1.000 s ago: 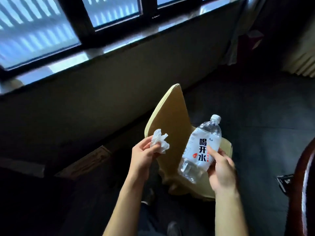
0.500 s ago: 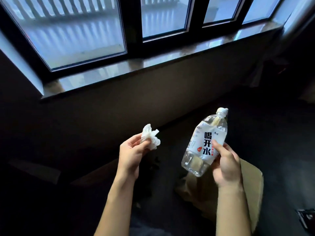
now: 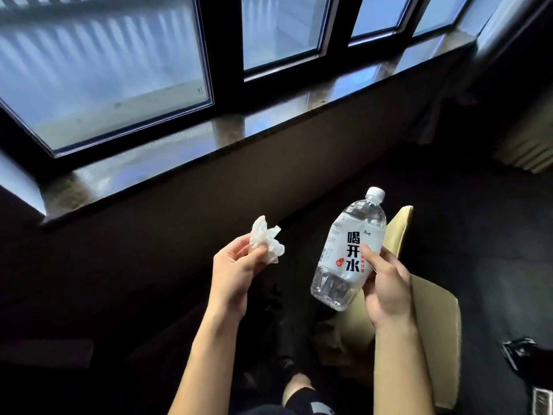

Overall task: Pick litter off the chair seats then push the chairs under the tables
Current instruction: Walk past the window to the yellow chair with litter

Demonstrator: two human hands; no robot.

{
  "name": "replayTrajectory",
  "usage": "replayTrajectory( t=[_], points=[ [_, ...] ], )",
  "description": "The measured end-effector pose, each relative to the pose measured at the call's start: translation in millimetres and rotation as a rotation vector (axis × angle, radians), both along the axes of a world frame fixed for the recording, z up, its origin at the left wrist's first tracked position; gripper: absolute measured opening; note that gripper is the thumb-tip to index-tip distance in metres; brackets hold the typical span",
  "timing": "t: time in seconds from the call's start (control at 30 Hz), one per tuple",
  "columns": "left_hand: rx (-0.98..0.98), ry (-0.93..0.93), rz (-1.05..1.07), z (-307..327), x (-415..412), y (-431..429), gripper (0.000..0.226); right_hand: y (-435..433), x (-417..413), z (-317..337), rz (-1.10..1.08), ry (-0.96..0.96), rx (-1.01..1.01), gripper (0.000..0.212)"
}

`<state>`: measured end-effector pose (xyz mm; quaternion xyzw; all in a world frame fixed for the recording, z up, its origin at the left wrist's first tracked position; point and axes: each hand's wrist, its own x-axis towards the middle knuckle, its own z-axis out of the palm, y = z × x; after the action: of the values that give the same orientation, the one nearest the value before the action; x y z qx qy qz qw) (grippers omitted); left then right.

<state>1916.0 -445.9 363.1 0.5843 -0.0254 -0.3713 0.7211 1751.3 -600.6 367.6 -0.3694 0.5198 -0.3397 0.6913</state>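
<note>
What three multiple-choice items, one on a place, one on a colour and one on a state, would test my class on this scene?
1. Where is the crumpled tissue?
A. in a bin
B. in the left hand
C. on a table

2. What colour is the cap of the bottle?
A. red
B. green
C. white

3. What is the right hand doing?
A. gripping the bottle
B. hanging empty
C. pushing a chair

Answers:
1 B, the left hand's thumb and fingertips pinch the tissue.
2 C, the cap shows white above the clear neck.
3 A, its thumb and fingers curl round the bottle's lower half.
</note>
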Motion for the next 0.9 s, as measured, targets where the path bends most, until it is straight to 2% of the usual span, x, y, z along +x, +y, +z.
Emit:
replayTrajectory(
  t=[0.23, 0.57, 0.9],
  points=[
    [0.036, -0.068, -0.108, -2, 40, -101, 0.023, -87, 39, -14, -0.063, -0.038, 0.018, 0.029],
    [0.057, -0.134, -0.306, 29, 83, -343, 0.024, -286, 80, -9, -0.204, -0.124, 0.023, 0.016],
    [0.069, -0.166, -0.553, 47, 72, -482, 0.026, -384, 71, 3, -0.369, -0.141, 0.041, 0.019]
  ],
)
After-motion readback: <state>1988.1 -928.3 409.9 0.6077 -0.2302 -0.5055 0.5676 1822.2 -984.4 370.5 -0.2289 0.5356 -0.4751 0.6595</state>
